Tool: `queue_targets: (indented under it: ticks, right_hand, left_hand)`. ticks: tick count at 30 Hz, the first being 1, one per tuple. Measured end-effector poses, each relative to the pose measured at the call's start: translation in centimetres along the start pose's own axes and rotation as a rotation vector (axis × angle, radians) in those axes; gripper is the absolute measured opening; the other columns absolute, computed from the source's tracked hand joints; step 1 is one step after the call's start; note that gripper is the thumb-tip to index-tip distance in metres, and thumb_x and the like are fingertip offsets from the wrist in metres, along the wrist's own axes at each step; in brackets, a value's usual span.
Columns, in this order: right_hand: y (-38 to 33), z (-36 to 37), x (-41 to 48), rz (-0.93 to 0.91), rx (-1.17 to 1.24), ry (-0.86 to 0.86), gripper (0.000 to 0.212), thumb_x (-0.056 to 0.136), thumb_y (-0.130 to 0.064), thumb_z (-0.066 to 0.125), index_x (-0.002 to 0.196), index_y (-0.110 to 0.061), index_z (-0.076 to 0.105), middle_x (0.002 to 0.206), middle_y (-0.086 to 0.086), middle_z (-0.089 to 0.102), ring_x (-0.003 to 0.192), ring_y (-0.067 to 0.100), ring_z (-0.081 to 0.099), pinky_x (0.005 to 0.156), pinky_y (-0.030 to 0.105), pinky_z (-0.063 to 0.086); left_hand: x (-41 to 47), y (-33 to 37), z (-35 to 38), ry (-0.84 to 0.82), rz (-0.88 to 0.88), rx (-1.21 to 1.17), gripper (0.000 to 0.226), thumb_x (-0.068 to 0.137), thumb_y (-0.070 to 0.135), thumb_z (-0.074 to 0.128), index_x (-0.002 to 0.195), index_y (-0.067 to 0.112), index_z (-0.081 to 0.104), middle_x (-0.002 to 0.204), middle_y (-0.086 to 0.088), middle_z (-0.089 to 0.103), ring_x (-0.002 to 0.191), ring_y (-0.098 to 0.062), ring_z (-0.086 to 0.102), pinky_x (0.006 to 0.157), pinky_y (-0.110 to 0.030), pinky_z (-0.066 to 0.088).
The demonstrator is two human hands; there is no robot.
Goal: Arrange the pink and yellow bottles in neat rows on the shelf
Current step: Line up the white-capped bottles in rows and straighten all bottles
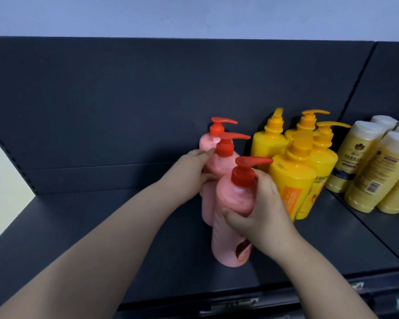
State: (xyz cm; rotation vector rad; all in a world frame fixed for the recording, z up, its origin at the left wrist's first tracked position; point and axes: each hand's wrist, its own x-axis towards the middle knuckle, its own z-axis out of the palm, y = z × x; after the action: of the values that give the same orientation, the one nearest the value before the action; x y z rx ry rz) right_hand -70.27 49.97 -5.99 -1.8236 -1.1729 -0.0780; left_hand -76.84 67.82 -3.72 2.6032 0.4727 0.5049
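Nearest to us are our two bare forearms, the left forearm (90, 261) and the right forearm (320, 272), which come up from the bottom edge and meet over the dark shelf (101, 238). Below them runs the shelf's front lip with a label strip (240, 302), too blurred for us to read.

Our right hand (263, 210) grips the front pink bottle (230, 203). Its fingers are curled round the upper body just under the red pump, and the thumb lies across the side facing us. This bottle stands on the shelf near the middle of the view, with its pump spout pointing right.

Just behind it, our left hand (189, 176) holds the middle pink bottle (221, 164). The fingertips sit beside the red collar and the thumb is bent in lower down against the bottle's left side. The front bottle hides the lower half of this one.

Behind that stands the rear pink bottle (205, 141), close to the back of the shelf, and neither hand touches it. The three pink bottles form a line running away from us.

Just to their right we see four yellow bottles (290, 178) with orange pumps, packed together in two short rows. Their spouts point different ways.

Further right, past a divider, pale bottles (359, 157) with white caps stand in a cluster.

Behind everything rises the dark back panel (148, 100), and above it the pale wall (194, 14).
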Motion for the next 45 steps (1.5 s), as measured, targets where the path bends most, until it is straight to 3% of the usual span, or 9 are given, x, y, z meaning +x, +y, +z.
queue_targets:
  ticks: [7,11,17,20,24,27,30,36,45]
  right_hand:
    - [-0.2,-0.2,0.0,-0.003,-0.051,-0.022,0.073,0.061,-0.030,0.081,0.119,-0.033,0.038,0.113,-0.015,0.045,0.109,0.000,0.041,0.090,0.009,0.032]
    - [-0.1,-0.9,0.4,-0.029,-0.227,-0.050,0.075,0.063,-0.040,0.080,0.125,-0.019,0.043,0.111,-0.014,0.041,0.108,0.005,0.034,0.092,0.020,0.032]
    - [-0.3,-1.1,0.5,-0.011,-0.241,-0.094,0.083,0.067,-0.044,0.078,0.134,-0.017,0.037,0.125,-0.006,0.043,0.120,0.013,0.034,0.095,0.019,0.026]
    - [-0.2,-1.9,0.6,-0.021,-0.218,-0.169,0.083,0.071,-0.050,0.073,0.137,-0.020,0.033,0.131,-0.007,0.041,0.124,0.012,0.031,0.100,0.020,0.026]
    - [-0.7,-2.6,1.3,-0.021,-0.191,-0.216,0.085,0.066,-0.062,0.069,0.135,-0.028,0.034,0.133,-0.013,0.041,0.125,0.006,0.035,0.103,0.025,0.035]
    - [-0.7,-2.9,1.8,-0.021,-0.197,-0.225,0.083,0.066,-0.065,0.067,0.134,-0.029,0.036,0.133,-0.015,0.044,0.124,0.005,0.041,0.102,0.028,0.041]
    - [-0.2,-3.3,2.2,-0.025,-0.234,-0.256,0.088,0.068,-0.069,0.061,0.140,-0.027,0.033,0.140,-0.015,0.040,0.131,0.006,0.037,0.106,0.025,0.036]
    - [0.3,-3.4,2.5,-0.019,-0.318,-0.303,0.096,0.066,-0.080,0.048,0.144,-0.026,0.029,0.149,-0.009,0.036,0.137,0.009,0.032,0.110,0.033,0.034]
    - [-0.1,-3.4,2.2,0.009,-0.364,-0.319,0.097,0.072,-0.076,0.049,0.148,-0.022,0.021,0.154,-0.005,0.026,0.141,0.011,0.024,0.113,0.027,0.026]
  left_hand:
    - [-1.1,1.4,0.2,-0.038,0.013,0.191,0.063,0.095,0.030,0.047,0.149,0.026,0.015,0.148,0.001,0.034,0.124,-0.021,0.045,0.096,-0.035,0.043]
    - [-3.5,1.8,-1.6,0.045,0.020,0.406,0.051,0.096,0.026,0.040,0.145,0.031,0.028,0.144,0.011,0.039,0.122,-0.016,0.047,0.091,-0.038,0.047]
    - [-7.2,4.1,-1.7,-0.124,0.026,0.025,0.054,0.088,0.024,0.047,0.139,0.040,0.036,0.126,0.014,0.053,0.110,-0.004,0.052,0.093,-0.031,0.048]
    - [-6.6,3.8,-2.0,-0.025,-0.033,0.100,0.053,0.087,0.015,0.042,0.136,0.035,0.043,0.128,0.009,0.054,0.112,-0.011,0.053,0.093,-0.035,0.048]
    - [-2.7,2.2,-2.5,0.068,-0.096,0.554,0.052,0.093,0.012,0.038,0.143,0.022,0.031,0.146,0.001,0.039,0.130,-0.020,0.040,0.100,-0.038,0.041]
    - [0.5,1.1,-2.1,-0.062,-0.121,0.598,0.066,0.093,0.005,0.035,0.150,0.020,0.007,0.158,0.002,0.010,0.144,-0.016,0.016,0.114,-0.037,0.025]
    - [2.4,0.8,-1.9,-0.162,-0.139,0.525,0.072,0.090,-0.004,0.030,0.151,0.022,0.000,0.159,0.006,-0.004,0.145,-0.012,0.009,0.115,-0.034,0.021]
    - [3.4,0.7,-0.9,-0.157,-0.107,0.612,0.068,0.093,0.001,0.028,0.150,0.018,-0.004,0.159,0.003,-0.004,0.145,-0.011,0.008,0.117,-0.035,0.014]
    - [2.0,0.8,-2.0,-0.216,-0.099,0.690,0.072,0.091,0.002,0.034,0.150,0.022,-0.002,0.159,0.006,-0.002,0.145,-0.009,-0.001,0.119,-0.039,0.006]
